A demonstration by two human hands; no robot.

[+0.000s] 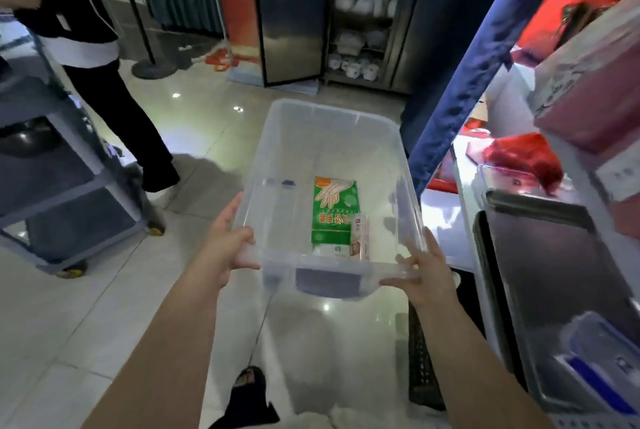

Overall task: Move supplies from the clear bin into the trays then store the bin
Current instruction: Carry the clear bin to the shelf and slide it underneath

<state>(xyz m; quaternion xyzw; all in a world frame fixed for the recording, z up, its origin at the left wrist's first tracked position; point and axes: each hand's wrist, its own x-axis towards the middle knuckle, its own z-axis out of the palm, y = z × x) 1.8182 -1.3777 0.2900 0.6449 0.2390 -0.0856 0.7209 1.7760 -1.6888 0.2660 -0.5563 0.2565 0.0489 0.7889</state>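
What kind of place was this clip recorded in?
Probably a restaurant's back-of-house storage area: an open metal cabinet stacked with white crockery, a wheeled service cart, and dark trays on a shelf beside the clear bin.

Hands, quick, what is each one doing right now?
Left hand: closed on the near-left rim of the clear bin.
Right hand: closed on the bin's near-right rim.
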